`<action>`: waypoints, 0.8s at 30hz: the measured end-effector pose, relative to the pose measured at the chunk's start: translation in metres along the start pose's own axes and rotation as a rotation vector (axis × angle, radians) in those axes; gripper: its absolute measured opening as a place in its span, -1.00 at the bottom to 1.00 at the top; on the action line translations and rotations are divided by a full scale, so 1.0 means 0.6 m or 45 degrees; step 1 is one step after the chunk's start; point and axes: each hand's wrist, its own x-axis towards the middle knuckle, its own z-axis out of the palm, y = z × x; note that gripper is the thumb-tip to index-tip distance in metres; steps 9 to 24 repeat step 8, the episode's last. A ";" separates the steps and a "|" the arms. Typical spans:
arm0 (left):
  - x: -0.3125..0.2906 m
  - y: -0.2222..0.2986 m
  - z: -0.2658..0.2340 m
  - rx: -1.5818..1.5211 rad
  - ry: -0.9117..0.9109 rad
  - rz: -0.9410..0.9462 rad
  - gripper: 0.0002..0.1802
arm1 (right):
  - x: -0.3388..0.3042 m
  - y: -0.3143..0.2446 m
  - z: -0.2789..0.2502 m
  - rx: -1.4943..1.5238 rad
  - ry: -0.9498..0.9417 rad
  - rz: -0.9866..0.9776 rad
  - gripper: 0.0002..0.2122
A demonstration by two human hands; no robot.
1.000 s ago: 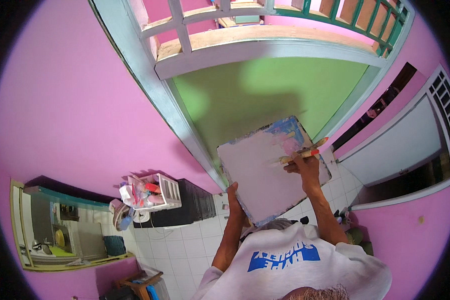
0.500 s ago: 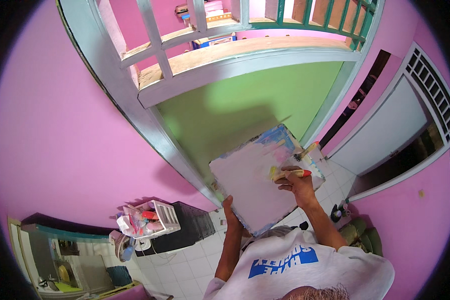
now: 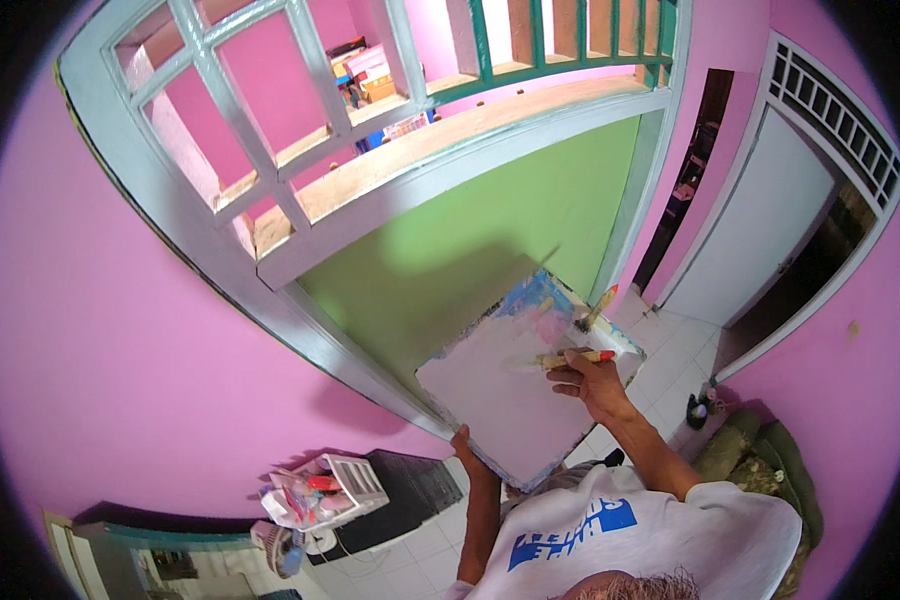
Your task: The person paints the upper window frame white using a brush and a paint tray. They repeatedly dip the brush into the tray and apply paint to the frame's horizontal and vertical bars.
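A rectangular board (image 3: 510,400) is tilted in front of me. Pale greyish-lilac paint coats most of it, with blue and pink smears at its far corner. My left hand (image 3: 462,442) grips its left edge; the fingers are partly hidden beneath. Closed around a paintbrush (image 3: 602,356) with a red-tipped handle, my right hand (image 3: 587,384) is over the right part of the board. The bristles are at the painted surface, beside a faint pale streak. A second paintbrush (image 3: 600,305), also red-tipped, rests by the far right edge of the board, bristles toward the paint.
Ahead stands a green wall panel (image 3: 490,220) in a light grey frame (image 3: 370,210) with slats above. A white basket (image 3: 355,480) of assorted things is at the lower left, near a black slab (image 3: 410,490). A grey door (image 3: 750,220) and dark green bundles (image 3: 760,460) are on the right.
The whole view has turned and shifted. My right hand and the paintbrush have moved slightly over the board, with the brush lying flatter. My left hand keeps its hold on the edge.
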 end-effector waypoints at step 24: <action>0.030 -0.007 -0.020 0.039 -0.149 0.144 -0.15 | 0.001 0.015 -0.011 0.133 -0.079 0.038 -0.63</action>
